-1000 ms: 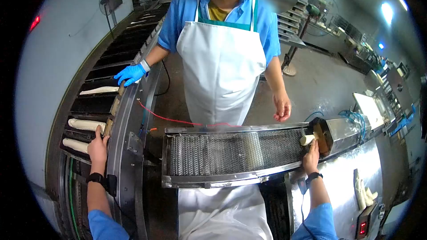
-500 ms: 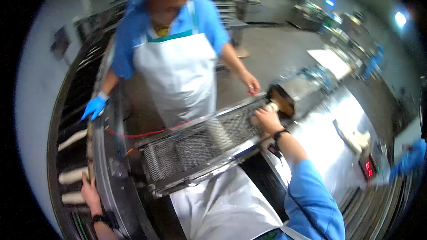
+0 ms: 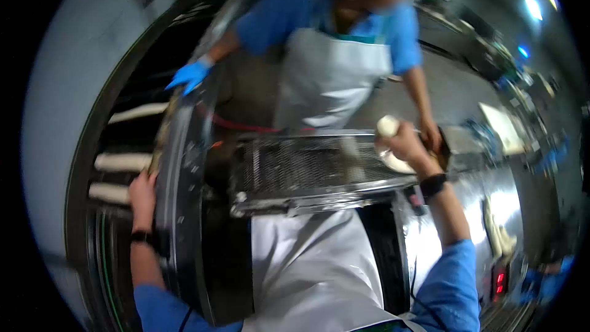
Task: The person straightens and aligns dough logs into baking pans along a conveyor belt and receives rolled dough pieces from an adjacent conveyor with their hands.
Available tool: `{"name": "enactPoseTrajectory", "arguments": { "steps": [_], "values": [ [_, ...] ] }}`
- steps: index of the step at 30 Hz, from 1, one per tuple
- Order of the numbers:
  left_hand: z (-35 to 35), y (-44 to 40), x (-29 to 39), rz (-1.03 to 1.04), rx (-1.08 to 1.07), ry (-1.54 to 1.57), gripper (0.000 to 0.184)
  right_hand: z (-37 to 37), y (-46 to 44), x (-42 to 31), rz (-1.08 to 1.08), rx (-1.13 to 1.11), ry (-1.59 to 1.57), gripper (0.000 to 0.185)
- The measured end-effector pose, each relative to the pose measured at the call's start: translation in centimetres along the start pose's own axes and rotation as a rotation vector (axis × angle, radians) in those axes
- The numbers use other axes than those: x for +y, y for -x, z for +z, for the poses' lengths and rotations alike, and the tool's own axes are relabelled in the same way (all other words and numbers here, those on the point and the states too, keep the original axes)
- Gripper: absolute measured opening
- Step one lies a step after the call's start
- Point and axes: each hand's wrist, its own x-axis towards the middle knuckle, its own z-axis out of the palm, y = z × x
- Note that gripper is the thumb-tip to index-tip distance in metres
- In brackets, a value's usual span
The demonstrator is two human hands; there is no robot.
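Observation:
My right hand (image 3: pixel 408 146) is wrapped around a pale dough roll (image 3: pixel 387 126), raised over the right end of a mesh conveyor (image 3: pixel 289 163). The roll's round end sticks out above my fingers, and more dough shows below them. My left hand (image 3: pixel 142 195) rests at the inner edge of the dark slotted conveyor on the left. Its fingers are stretched out beside the ends of two dough rolls, an upper one (image 3: pixel 121 162) and a lower one (image 3: pixel 109 193). A third, thinner roll (image 3: pixel 140 112) lies farther up.
Across the mesh conveyor stands a co-worker in a white apron (image 3: pixel 335 67). One blue-gloved hand (image 3: pixel 190 75) is on the left rail; the bare hand (image 3: pixel 431 137) is by the machine outlet. On the right, a steel table (image 3: pixel 455 209) carries dough pieces (image 3: pixel 501 233) and a red-digit display (image 3: pixel 500 283).
My right hand has lifted the dough roll up from the outlet end of the mesh conveyor. The co-worker's bare hand has come down to the outlet. The camera view has turned.

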Motion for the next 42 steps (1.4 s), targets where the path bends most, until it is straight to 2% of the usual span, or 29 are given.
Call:
{"name": "enactPoseTrajectory", "arguments": {
  "steps": [1, 2, 3, 4, 5, 6, 8, 9, 13, 16, 19, 21, 25, 26, 27, 28, 29, 31, 33, 36, 37, 42],
  "values": [
    [0.4, 0.2, -0.1, 0.043, 0.112, -0.013, 0.041, -0.1, 0.9, -5.4, -0.08, -0.033, -0.24, 0.027],
    [0.4, 0.1, -0.2, 0.063, 0.128, -0.055, 0.041, 0.1, 0.9, -9.1, -0.192, -0.046, -0.449, 0.031],
    [0.4, 0.0, -0.4, 0.101, 0.146, -0.093, 0.041, 0.5, 0.1, -11.9, -0.328, -0.085, -0.525, 0.036],
    [0.5, 0.0, -0.7, 0.1, 0.143, -0.101, 0.04, 1.2, 0.5, -16.5, -0.266, -0.034, -0.438, 0.047],
    [0.7, -0.1, -0.8, 0.108, 0.143, -0.103, 0.039, 1.6, 0.0, -19.2, -0.393, -0.106, -0.521, 0.05],
    [0.9, -0.4, -0.8, 0.105, 0.142, -0.121, 0.039, 2.8, -0.9, -21.8, -0.414, -0.159, -0.668, 0.05],
    [-0.2, 1.2, -0.3, 0.106, 0.154, -0.152, 0.039, 4.3, -1.1, -24.0, -0.718, -0.468, -0.965, 0.046],
    [-0.1, 1.4, -0.6, 0.096, 0.154, -0.157, 0.039, 6.0, 0.0, -26.8, -0.633, -0.565, -1.116, 0.053],
    [0.3, 1.4, -0.9, 0.124, 0.209, -0.164, 0.035, 9.6, 2.1, -28.2, -0.733, -0.643, -0.968, 0.075],
    [0.2, 1.5, -0.9, 0.117, 0.188, -0.166, 0.035, 10.2, 4.0, -23.9, -0.641, -0.767, -0.906, 0.072],
    [2.2, 0.6, -2.5, 0.139, 0.2, -0.065, 0.035, 9.8, 6.2, -15.7, -0.369, -0.726, -0.77, 0.058],
    [3.3, 0.0, -4.3, 0.118, 0.156, -0.072, 0.038, 10.2, 7.3, -7.7, -0.193, -0.601, -0.819, 0.053],
    [1.8, 0.7, -3.0, 0.076, 0.11, -0.16, 0.039, 6.6, 14.4, 3.7, 0.16, -0.089, -1.025, 0.054],
    [3.1, 0.0, -4.6, 0.039, 0.09, -0.14, 0.038, 6.3, 16.4, 6.8, 0.131, 0.048, -1.125, 0.054],
    [3.5, 0.0, -5.1, 0.083, 0.157, -0.071, 0.037, 5.7, 18.7, 8.5, 0.142, 0.182, -1.193, 0.053],
    [2.5, 0.2, -3.7, 0.029, 0.124, -0.141, 0.036, 5.2, 20.2, 11.2, 0.123, 0.283, -1.292, 0.054],
    [4.1, -0.5, -5.6, 0.017, 0.109, -0.03, 0.038, 5.1, 21.6, 13.2, 0.164, 0.39, -1.328, 0.056],
    [2.4, 0.3, -3.8, 0.004, 0.082, -0.107, 0.043, 4.5, 23.6, 14.8, 0.191, 0.54, -1.342, 0.057],
    [5.2, -1.4, -7.8, 0.077, 0.093, -0.323, 0.049, 3.8, 24.8, 14.7, 0.218, 0.584, -1.351, 0.057],
    [5.4, -2.0, -5.1, 0.007, 0.142, -0.085, 0.054, 3.7, 24.9, 13.9, 0.192, 0.597, -1.333, 0.055],
    [5.1, -1.9, -2.9, 0.018, 0.132, -0.056, 0.054, 3.9, 24.9, 14.5, 0.126, 0.575, -1.377, 0.055],
    [4.2, 0.8, 0.4, -0.016, 0.123, -0.03, 0.054, 5.0, 23.8, 14.4, 0.074, 0.552, -1.572, 0.045]
  ]
}}
